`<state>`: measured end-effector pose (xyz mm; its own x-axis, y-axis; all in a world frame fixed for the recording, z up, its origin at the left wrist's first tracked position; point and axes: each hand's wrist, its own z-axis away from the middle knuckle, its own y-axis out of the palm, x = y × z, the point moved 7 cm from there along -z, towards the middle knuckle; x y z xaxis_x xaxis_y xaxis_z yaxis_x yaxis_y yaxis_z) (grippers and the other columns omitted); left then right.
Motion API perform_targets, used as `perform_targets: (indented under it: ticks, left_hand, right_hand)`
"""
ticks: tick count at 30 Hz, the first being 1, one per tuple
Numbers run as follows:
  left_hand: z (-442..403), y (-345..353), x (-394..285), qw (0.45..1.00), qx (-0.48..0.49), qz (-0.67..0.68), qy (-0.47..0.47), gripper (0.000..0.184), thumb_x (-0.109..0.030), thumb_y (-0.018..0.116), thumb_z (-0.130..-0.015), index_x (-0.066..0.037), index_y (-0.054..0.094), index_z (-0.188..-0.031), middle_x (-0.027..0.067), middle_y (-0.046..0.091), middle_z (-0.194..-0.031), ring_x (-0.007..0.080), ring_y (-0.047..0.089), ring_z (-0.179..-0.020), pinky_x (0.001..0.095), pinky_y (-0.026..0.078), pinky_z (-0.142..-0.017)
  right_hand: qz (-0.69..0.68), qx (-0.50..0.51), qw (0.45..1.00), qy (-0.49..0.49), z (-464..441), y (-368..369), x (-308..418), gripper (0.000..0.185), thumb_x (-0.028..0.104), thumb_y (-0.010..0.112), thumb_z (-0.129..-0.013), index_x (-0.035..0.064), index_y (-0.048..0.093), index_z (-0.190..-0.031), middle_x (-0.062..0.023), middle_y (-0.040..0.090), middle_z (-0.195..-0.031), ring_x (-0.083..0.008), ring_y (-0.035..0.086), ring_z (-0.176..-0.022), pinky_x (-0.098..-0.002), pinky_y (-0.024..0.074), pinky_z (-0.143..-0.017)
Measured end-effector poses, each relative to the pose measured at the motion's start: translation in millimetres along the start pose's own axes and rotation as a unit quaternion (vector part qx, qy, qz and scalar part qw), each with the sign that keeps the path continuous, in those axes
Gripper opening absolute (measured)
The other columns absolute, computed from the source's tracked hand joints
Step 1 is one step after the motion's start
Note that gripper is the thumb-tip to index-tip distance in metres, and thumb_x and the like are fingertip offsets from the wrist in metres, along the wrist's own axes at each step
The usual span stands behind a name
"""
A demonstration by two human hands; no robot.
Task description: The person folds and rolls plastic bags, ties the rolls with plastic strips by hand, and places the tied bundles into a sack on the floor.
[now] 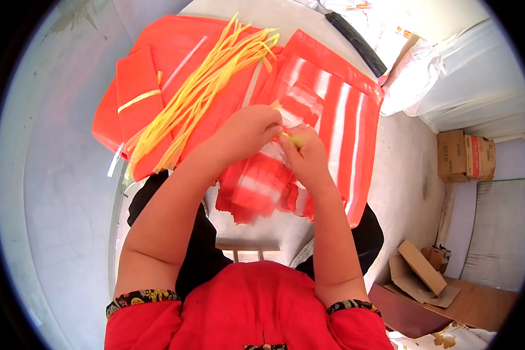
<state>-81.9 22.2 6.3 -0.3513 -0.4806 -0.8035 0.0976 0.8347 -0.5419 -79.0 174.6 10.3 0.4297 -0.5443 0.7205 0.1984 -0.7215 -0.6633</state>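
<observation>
Yellow tape (284, 135) is held above the middle of a striped red-and-white bundle (254, 181), which is laid on a larger spread of red plastic sheets (353, 116); it appears pinched by the curled fingers of the left hand (252, 129), and between thumb and forefinger by the right hand (309, 154), each grip nearly touching the other; whether the bundle is fully ringed cannot be told, since its middle is covered; the tape could be snapped or lost from either grip by an uneven pull, as it looks thin; the film could be creased or torn by overtightening; the bundle could be skewed by its ragged lower end, which seems unsupported; loose yellow strips (209, 79) could be disturbed by the left forearm (184, 175), close beside them
</observation>
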Motion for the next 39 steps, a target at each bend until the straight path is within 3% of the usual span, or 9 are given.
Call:
perform_targets:
  ticks: [2, 4, 8, 13, 19, 26, 32, 35, 39]
  left_hand:
    - [0, -1, 1, 1.0, -0.002, 0.005, -0.011, 0.013, -0.012, 0.067, -0.097, 0.0, 0.065, -0.094, 0.0182, 0.066, -0.09, 0.0368, 0.064, -0.088, 0.0455, 0.051, -0.079]
    - [1, -2, 4, 0.999, -0.01, 0.022, -0.044, 0.014, -0.013, 0.068, -0.096, 0.001, 0.065, -0.093, 0.0189, 0.066, -0.09, 0.0369, 0.064, -0.087, 0.0456, 0.051, -0.078]
    - [2, -6, 18, 0.994, -0.021, -0.058, -0.093, 0.027, -0.024, 0.075, -0.093, 0.002, 0.067, -0.089, 0.0212, 0.067, -0.089, 0.0378, 0.066, -0.086, 0.0467, 0.052, -0.077]
    - [3, -9, 16, 0.977, -0.011, -0.163, -0.136, 0.05, -0.044, 0.083, -0.086, 0.004, 0.07, -0.082, 0.0247, 0.07, -0.096, 0.0391, 0.068, -0.09, 0.0485, 0.053, -0.079]
    - [1, -5, 23, 0.951, 0.003, -0.271, -0.151, 0.065, -0.057, 0.083, -0.081, 0.007, 0.072, -0.081, 0.0278, 0.07, -0.103, 0.0404, 0.069, -0.092, 0.0486, 0.055, -0.084]
    - [1, -3, 24, 0.94, 0.016, -0.298, -0.168, 0.073, -0.066, 0.082, -0.077, 0.006, 0.075, -0.083, 0.0225, 0.067, -0.092, 0.0377, 0.068, -0.089, 0.0469, 0.055, -0.082]
    - [0, -3, 20, 0.931, 0.03, -0.319, -0.175, 0.074, -0.068, 0.082, -0.075, 0.005, 0.075, -0.083, 0.0204, 0.066, -0.09, 0.036, 0.067, -0.088, 0.045, 0.054, -0.08]
    - [0, -2, 22, 0.931, 0.021, -0.322, -0.169, 0.075, -0.068, 0.083, -0.074, 0.006, 0.075, -0.083, 0.0204, 0.066, -0.09, 0.0358, 0.067, -0.089, 0.0449, 0.054, -0.081]
    - [3, -5, 23, 0.937, -0.019, -0.323, -0.131, 0.067, -0.062, 0.083, -0.077, 0.005, 0.075, -0.084, 0.0203, 0.066, -0.09, 0.0362, 0.066, -0.087, 0.0447, 0.054, -0.08]
  right_hand:
    - [0.014, -0.015, 1.0, -0.01, 2, 2, -7, 0.013, 0.011, 0.068, -0.095, -0.0002, 0.074, -0.1, -0.0163, 0.068, -0.101, -0.0356, 0.062, -0.1, -0.0435, 0.0505, -0.091]
    - [0.003, -0.076, 0.997, -0.02, 7, 0, -11, 0.018, 0.012, 0.067, -0.1, -0.0014, 0.075, -0.108, -0.0132, 0.066, -0.104, -0.0295, 0.062, -0.102, -0.0381, 0.0504, -0.09]
    - [0.025, -0.131, 0.991, -0.025, 19, -7, -17, 0.022, 0.011, 0.065, -0.102, -0.0016, 0.076, -0.117, -0.0115, 0.067, -0.101, -0.0252, 0.064, -0.098, -0.0341, 0.0518, -0.085]
    - [-0.003, -0.136, 0.991, 0.009, 33, -9, -29, 0.019, 0.009, 0.07, -0.099, -0.0023, 0.078, -0.112, -0.0107, 0.067, -0.096, -0.0211, 0.065, -0.086, -0.0309, 0.0524, -0.077]
    - [-0.035, -0.131, 0.989, 0.058, 39, -15, -33, 0.015, 0.007, 0.073, -0.096, -0.0025, 0.079, -0.105, -0.008, 0.065, -0.089, -0.0181, 0.062, -0.08, -0.0302, 0.0497, -0.072]
    - [0.018, -0.094, 0.992, 0.081, 43, -20, -33, 0.013, 0.008, 0.074, -0.094, -0.0043, 0.076, -0.095, -0.0064, 0.063, -0.086, -0.0184, 0.061, -0.079, -0.0311, 0.0481, -0.071]
    - [-0.079, -0.105, 0.991, 0.002, 25, -19, -28, 0.017, 0.009, 0.067, -0.096, -0.0054, 0.071, -0.087, -0.0053, 0.066, -0.087, -0.015, 0.059, -0.078, -0.03, 0.0467, -0.072]
    - [-0.278, -0.029, 0.941, 0.192, 16, 1, -36, 0.022, 0.013, 0.064, -0.099, -0.003, 0.07, -0.086, -0.0038, 0.068, -0.083, -0.0121, 0.059, -0.075, -0.0273, 0.0455, -0.07]
    - [-0.325, 0.013, 0.918, 0.226, 9, 12, -40, 0.023, 0.017, 0.062, -0.102, -0.0003, 0.07, -0.088, -0.0018, 0.066, -0.079, -0.0091, 0.057, -0.071, -0.0248, 0.0446, -0.066]
